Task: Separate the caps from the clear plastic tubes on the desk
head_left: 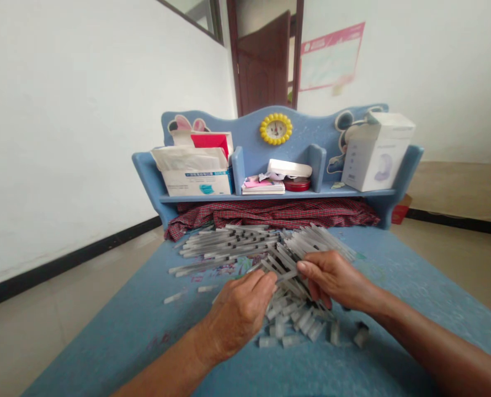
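My left hand [245,303] is closed, its fingertips pinching one end of a slim translucent pen [287,275]. At the other end of that pen, my right hand [332,278] is closed too, thumb against curled fingers. Whether a cap sits at either end is hidden by the fingers. Beneath and in front of both hands lies a heap of short clear pen caps [299,317]. Behind them, clear pens with dark tips lie in a left pile [229,242], while more translucent pens make up a right pile [320,240].
The blue desk [146,331] has a raised shelf [328,193] at its back. On it stand a mask box [198,182], a white carton [378,154] and a red round tin [297,184]. A checked cloth [270,212] is tucked below. Two loose caps lie at left.
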`<state>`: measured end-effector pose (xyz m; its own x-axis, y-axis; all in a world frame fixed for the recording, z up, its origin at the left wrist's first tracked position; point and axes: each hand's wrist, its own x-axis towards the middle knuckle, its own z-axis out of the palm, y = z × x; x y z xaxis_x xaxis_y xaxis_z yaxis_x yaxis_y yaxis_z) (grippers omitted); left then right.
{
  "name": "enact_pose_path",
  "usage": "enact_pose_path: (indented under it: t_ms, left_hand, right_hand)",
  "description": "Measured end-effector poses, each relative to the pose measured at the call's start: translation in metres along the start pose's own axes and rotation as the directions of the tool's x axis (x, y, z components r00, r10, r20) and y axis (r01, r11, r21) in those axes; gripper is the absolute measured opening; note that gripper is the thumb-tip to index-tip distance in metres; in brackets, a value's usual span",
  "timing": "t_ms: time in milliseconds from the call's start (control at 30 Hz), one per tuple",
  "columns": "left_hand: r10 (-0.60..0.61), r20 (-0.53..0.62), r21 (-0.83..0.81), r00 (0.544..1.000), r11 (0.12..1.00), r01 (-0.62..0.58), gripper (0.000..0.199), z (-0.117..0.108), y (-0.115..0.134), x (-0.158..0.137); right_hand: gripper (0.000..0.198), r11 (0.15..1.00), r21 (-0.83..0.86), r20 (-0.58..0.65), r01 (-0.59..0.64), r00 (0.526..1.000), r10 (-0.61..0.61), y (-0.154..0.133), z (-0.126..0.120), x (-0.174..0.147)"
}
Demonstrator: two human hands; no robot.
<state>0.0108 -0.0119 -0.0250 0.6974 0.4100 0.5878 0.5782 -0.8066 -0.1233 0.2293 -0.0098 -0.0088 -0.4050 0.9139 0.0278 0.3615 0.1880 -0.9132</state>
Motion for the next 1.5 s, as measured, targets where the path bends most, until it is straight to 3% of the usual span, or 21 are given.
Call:
enact_pose_path:
  t_ms: [133,333,467,600,733,833,967,1100,1333,1433,1500]
  left_hand:
    - [-0.005,0.012,-0.018,1.000,1.000,0.006,0.023,0.000,0.001,0.000]
    - [-0.009,0.023,-0.030,1.000,1.000,0.010,0.023,0.000,0.001,0.000]
    - [-0.023,0.053,-0.064,0.998,0.998,0.026,0.023,0.001,0.001,-0.001]
    - [-0.056,0.087,-0.120,0.995,0.991,0.066,0.022,0.002,0.000,-0.002]
    - [-0.088,0.082,-0.179,0.993,0.979,0.101,0.022,0.002,0.000,-0.003]
    - [-0.119,0.113,-0.225,0.986,0.964,0.142,0.022,0.001,0.001,-0.001]
    - [-0.206,0.230,-0.379,0.951,0.881,0.282,0.023,-0.008,0.003,0.003]
    - [-0.264,0.334,-0.492,0.905,0.770,0.406,0.025,-0.016,0.004,0.008]
    - [-0.261,0.338,-0.471,0.904,0.785,0.403,0.022,-0.010,0.004,0.007]
    - [-0.258,0.354,-0.470,0.899,0.782,0.409,0.022,-0.010,0.000,0.006]
    - [-0.283,0.361,-0.438,0.889,0.790,0.430,0.023,-0.012,-0.005,0.007]
  right_hand:
    - [0.020,0.996,0.080,0.051,-0.030,0.998,0.026,-0.001,-0.001,0.000]
    - [0.033,0.999,0.026,0.011,-0.032,0.999,0.032,-0.003,0.000,0.000]
    - [0.014,0.988,0.141,0.070,-0.057,0.996,0.048,-0.003,-0.003,0.000]
    - [0.022,0.977,0.206,0.099,-0.053,0.995,0.033,-0.002,-0.006,0.001]
    - [0.024,0.992,0.118,0.086,-0.051,0.995,0.041,-0.001,-0.005,0.001]
    - [0.038,0.997,0.066,0.079,-0.044,0.996,0.038,-0.001,-0.004,-0.001]
    - [0.023,0.987,0.157,0.079,-0.045,0.996,0.032,-0.001,-0.011,-0.001]
    - [0.018,0.968,0.252,0.005,0.000,1.000,-0.001,-0.001,-0.012,0.003]
    - [0.013,0.955,0.287,-0.123,0.074,0.992,-0.040,-0.001,0.003,0.005]
    - [0.016,0.949,0.301,-0.169,0.092,0.985,-0.041,-0.001,-0.007,0.006]
    - [0.020,0.944,0.298,-0.277,0.139,0.959,-0.054,-0.001,-0.023,0.006]
